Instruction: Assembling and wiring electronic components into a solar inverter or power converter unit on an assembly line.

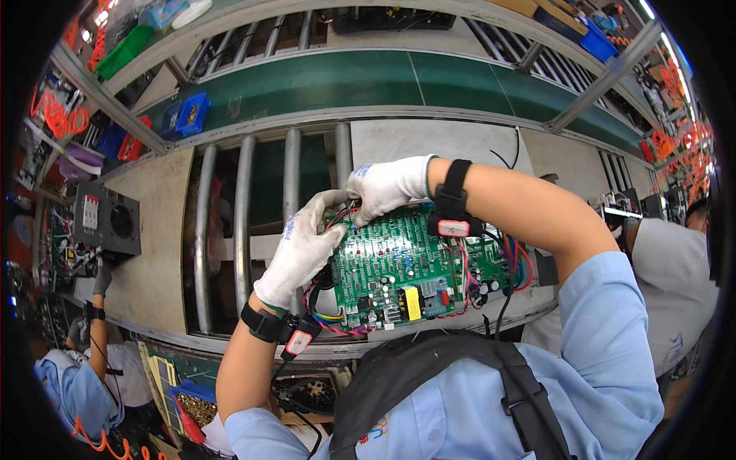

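Observation:
A large green circuit board [383, 264] lies in front of me, crowded with small parts, a yellow transformer [414, 303] near its front edge. At its far left corner both my white-gloved hands meet over a thin bundle of red and black wires [343, 214]. My left hand [300, 244] comes in from the left, its thumb over the board's edge and its fingers closed on the wires. From the right reaches my right hand [387, 188], fingertips pinched on the same bundle. The fingertips partly hide the wire ends. Coloured wires [328, 316] curl along the board's left side.
Metal rollers [244, 222] run to the left, beside a wooden panel [153, 253]. Beyond the frame rail lies a green conveyor belt [322, 80]. A blue bin [192, 115] stands at the far left. Co-workers sit at both sides; one's gloved hand [103, 280] is near a black metal box [115, 218].

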A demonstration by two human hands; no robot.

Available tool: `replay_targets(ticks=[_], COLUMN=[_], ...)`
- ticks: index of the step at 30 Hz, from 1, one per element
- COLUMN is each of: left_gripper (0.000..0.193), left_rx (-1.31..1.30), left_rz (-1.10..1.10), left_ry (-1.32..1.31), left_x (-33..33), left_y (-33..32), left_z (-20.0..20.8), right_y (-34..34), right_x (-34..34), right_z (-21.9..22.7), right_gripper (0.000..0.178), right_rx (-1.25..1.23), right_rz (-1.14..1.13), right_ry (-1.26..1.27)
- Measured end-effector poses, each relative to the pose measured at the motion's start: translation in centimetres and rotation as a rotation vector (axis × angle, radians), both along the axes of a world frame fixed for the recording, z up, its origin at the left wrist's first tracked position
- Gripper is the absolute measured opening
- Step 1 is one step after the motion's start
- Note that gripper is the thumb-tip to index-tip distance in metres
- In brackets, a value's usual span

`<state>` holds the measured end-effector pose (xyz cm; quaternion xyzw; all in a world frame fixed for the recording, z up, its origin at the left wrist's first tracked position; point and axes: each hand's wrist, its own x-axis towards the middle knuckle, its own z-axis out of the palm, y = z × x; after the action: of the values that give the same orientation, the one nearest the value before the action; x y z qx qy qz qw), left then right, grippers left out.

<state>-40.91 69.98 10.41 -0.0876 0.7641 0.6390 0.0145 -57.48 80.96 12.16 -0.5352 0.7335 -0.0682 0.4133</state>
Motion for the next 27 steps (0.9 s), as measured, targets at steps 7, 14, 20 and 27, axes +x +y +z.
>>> replay_targets(ticks=[7,14,20,27], left_gripper=[0.049,0.059,0.073,0.046], left_rx=[-0.316,0.301,0.160,-0.231], left_rz=[0.086,0.422,0.294,0.566], left_ry=[0.044,-0.087,-0.117,-0.091], left_x=[2.4,16.2,18.1,15.9], left_y=[-1.4,-2.9,3.8,3.0], left_z=[0.8,-6.2,-9.5,-11.0], right_y=[4.4,25.3,34.6,32.7], right_x=[-2.0,-0.1,4.9,2.0], right_z=[3.4,13.2,1.3,1.1], right_gripper=[0.067,0.078,0.079,0.045], right_rx=[-0.309,-0.905,-0.496,-0.767], right_rz=[-0.101,-0.648,-1.131,-0.908], right_ry=[-0.070,0.224,0.089,0.081])
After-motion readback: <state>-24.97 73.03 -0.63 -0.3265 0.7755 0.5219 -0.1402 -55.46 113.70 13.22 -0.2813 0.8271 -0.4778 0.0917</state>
